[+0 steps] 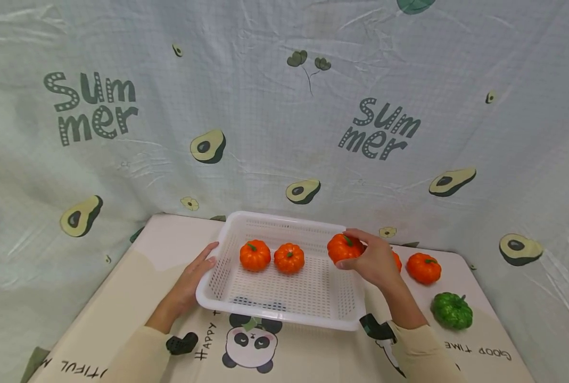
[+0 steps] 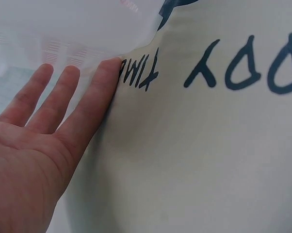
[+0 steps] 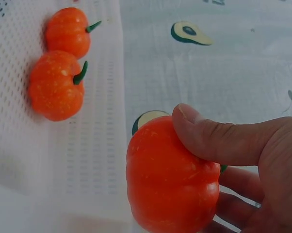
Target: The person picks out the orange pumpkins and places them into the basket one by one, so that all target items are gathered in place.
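Observation:
My right hand (image 1: 379,261) grips a small orange pumpkin (image 1: 341,249) with a green stem, thumb on one side and fingers on the other. It holds the pumpkin over the right end of a white perforated plastic basket (image 1: 284,315). Inside the basket sit two more orange pumpkins (image 1: 255,256), side by side left of its middle. At the basket's left wall, my left hand (image 1: 188,283) rests with straight, spread fingers (image 2: 90,97) against the outside. In the right wrist view the held pumpkin (image 3: 170,177) covers part of the right fingers.
Right of the basket, an orange pumpkin (image 1: 423,268) and a green pumpkin (image 1: 452,310) lie on the table. Another orange pumpkin (image 1: 397,261) is mostly hidden behind the right hand. The tablecloth (image 1: 250,346) carries a panda print, and a printed curtain (image 1: 255,106) hangs behind the table.

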